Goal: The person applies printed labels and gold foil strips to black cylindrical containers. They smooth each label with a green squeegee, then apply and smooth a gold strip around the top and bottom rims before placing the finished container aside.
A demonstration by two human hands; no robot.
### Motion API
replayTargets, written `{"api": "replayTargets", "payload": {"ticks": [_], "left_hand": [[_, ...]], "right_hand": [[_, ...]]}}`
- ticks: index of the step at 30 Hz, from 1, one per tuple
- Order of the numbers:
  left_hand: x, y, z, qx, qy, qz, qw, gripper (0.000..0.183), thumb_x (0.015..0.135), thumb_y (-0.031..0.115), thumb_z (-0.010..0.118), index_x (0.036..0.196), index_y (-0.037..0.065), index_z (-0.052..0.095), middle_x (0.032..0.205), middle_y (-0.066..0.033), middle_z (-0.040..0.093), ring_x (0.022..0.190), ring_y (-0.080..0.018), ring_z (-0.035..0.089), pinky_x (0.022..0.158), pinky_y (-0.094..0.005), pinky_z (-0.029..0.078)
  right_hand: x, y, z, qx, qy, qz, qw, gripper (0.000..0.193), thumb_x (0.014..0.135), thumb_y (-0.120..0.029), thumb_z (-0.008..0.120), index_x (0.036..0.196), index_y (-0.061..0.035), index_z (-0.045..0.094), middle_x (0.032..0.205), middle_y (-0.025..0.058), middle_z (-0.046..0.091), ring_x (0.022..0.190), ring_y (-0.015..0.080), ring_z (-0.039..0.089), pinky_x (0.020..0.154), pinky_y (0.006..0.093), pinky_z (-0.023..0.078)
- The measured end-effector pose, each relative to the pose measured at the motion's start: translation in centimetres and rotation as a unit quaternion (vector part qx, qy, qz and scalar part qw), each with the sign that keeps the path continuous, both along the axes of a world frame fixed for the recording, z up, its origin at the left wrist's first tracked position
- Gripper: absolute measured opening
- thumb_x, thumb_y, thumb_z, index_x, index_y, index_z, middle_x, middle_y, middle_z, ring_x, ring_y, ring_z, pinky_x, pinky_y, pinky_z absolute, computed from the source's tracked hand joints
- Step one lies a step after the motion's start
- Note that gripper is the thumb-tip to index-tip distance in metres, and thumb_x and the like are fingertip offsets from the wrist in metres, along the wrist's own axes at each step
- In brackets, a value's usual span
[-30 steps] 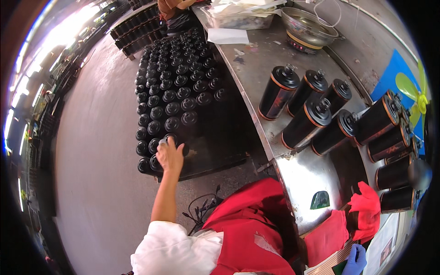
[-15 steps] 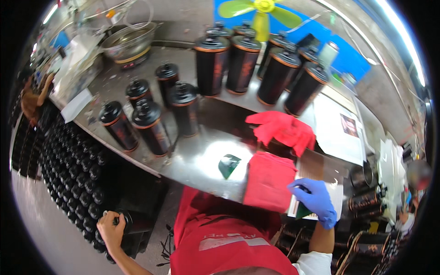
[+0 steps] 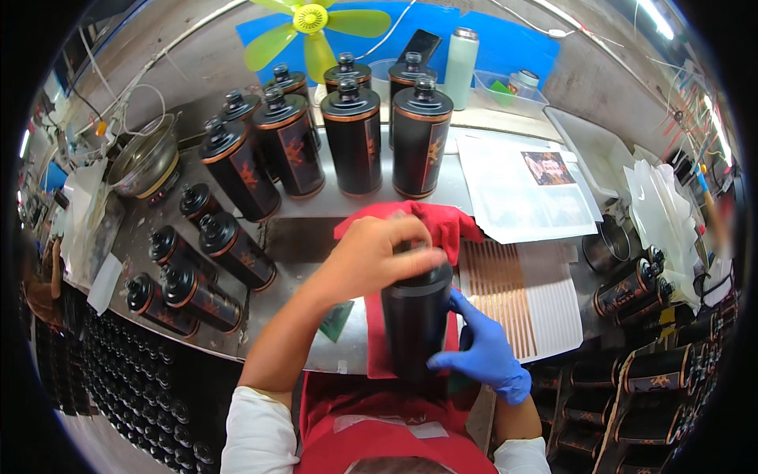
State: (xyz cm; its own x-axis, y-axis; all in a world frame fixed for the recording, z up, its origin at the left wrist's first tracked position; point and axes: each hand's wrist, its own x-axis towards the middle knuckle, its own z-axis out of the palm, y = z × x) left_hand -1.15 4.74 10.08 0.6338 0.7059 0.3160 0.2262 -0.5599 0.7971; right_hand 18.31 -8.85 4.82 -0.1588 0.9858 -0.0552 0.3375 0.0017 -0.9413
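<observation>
A plain black bottle (image 3: 412, 328) stands upright in front of me, over the folded red cloth (image 3: 377, 340) at the table's front edge. My bare left hand (image 3: 383, 249) grips its neck from above, slightly blurred and hiding the top. Around the bottle's lower right side curls my right hand (image 3: 485, 351), in a blue glove, thumb in front. Just under the glove a dark green edge (image 3: 460, 382) shows; whether the hand holds it is unclear. To the left, a flat green piece (image 3: 337, 320) lies on the metal table, partly behind my left forearm.
Several black bottles with copper bands (image 3: 355, 150) stand behind; smaller ones (image 3: 237, 251) stand left. Beyond the hands lies a crumpled red cloth (image 3: 450, 221). A copper-striped sheet (image 3: 513, 304) and white papers (image 3: 525, 193) lie right. A yellow-green fan (image 3: 310, 20) is at the back.
My left hand has come up from the rack of bottles at the lower left, bringing a black bottle over the folded cloth. My right hand has moved left onto that bottle. The view has turned right.
</observation>
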Motion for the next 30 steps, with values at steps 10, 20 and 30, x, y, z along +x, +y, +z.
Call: {"api": "replayTargets", "payload": {"ticks": [10,20,30], "left_hand": [[1.8,-5.6,-12.4,-0.359,-0.227,0.109,0.899,0.105,0.07,0.019,0.077,0.142,-0.003,0.005,0.141,-0.0202,0.029,0.129,-0.0258,0.032,0.105,-0.0345,0.027],[2.9,-4.6,-10.7,-0.383,-0.242,0.113,0.884,0.103,0.067,0.009,0.076,0.143,-0.001,0.008,0.136,-0.016,0.036,0.125,-0.0235,0.039,0.103,-0.0349,0.031],[1.8,-4.7,-11.1,-0.382,-0.163,0.126,0.901,0.106,0.067,0.016,0.078,0.144,0.002,0.006,0.14,-0.0173,0.027,0.129,-0.0259,0.031,0.106,-0.0365,0.025]], "right_hand": [[1.7,4.8,-4.4,-0.143,0.009,-0.044,0.989,0.072,0.073,-0.021,0.076,0.136,-0.0115,0.041,0.105,0.0062,0.063,0.055,0.0053,0.036,0.053,0.0218,0.038],[34.4,22.2,-1.5,0.022,-0.316,-0.412,0.854,0.086,0.059,-0.045,0.08,0.118,0.0096,0.05,0.098,0.0183,0.061,0.084,0.0227,0.06,0.074,0.0329,0.048],[40.9,24.7,-4.6,-0.068,-0.162,-0.407,0.897,0.03,0.066,-0.026,0.076,0.077,0.0008,0.069,0.071,0.0055,0.063,0.062,0.0136,0.054,0.057,0.0289,0.041]]}}
